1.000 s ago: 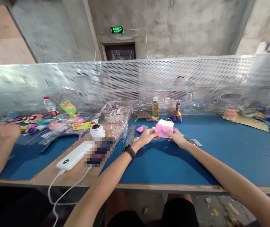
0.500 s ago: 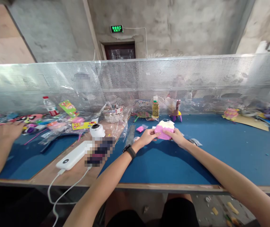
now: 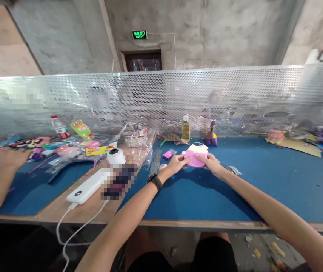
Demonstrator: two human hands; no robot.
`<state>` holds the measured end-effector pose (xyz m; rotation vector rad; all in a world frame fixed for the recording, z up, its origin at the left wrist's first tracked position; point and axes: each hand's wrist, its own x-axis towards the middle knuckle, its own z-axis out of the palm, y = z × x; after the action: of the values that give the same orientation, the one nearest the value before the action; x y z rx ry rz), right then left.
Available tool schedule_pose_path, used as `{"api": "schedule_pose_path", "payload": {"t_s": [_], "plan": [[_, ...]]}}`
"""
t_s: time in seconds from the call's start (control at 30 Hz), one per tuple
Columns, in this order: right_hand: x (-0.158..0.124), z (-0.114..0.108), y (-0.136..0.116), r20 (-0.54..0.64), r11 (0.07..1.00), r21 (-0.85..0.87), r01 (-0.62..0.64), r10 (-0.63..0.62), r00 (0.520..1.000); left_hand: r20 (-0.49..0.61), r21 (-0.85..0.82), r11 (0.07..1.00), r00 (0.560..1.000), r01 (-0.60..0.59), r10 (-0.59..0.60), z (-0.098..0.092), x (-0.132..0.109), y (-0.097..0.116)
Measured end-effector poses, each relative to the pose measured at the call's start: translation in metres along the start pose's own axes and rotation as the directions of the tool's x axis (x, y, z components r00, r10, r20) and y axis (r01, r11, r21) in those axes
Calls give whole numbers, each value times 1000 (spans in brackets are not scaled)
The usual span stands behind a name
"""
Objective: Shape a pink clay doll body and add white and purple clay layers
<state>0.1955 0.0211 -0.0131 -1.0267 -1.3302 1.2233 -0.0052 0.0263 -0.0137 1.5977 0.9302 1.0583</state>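
Observation:
Between my two hands is a flat, rounded piece of pink and pale yellow modelling clay (image 3: 194, 158), pink below and yellow along its far edge. My left hand (image 3: 177, 163) grips its left side with thumb and fingers. On the opposite side my right hand (image 3: 213, 164) pinches it, thumb over the pink face. The piece is held above the blue table mat (image 3: 195, 196). Just left of it lie a small pink lump in a bag (image 3: 168, 154) and a bundle of thin wires (image 3: 156, 163). Another small clear packet (image 3: 233, 170) rests right of my right hand.
Behind stand a bottle of yellow liquid (image 3: 186, 130) and a purple-and-brown clay figure (image 3: 212, 135) near a perforated metal screen (image 3: 240, 98). Leftward are a white power bank (image 3: 89, 186) with cables, a white camera (image 3: 116, 156) and a basket (image 3: 135, 139). A co-worker's hands (image 3: 10, 160) are far left.
The pink and yellow clay has shifted very slightly left in my hands, which keep their grip. The co-worker's hands at far left have moved a little.

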Motion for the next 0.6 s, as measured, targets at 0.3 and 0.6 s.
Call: {"api": "schedule_pose_path", "payload": {"t_s": [0.3, 0.6], "plan": [[1, -1, 5, 51, 1000, 23, -1, 0, 999, -2, -16, 997, 997, -71, 71, -3, 4, -2], [1, -2, 6, 68, 1000, 12, 21, -22, 997, -15, 2, 999, 999, -35, 35, 0, 0, 4]]}}
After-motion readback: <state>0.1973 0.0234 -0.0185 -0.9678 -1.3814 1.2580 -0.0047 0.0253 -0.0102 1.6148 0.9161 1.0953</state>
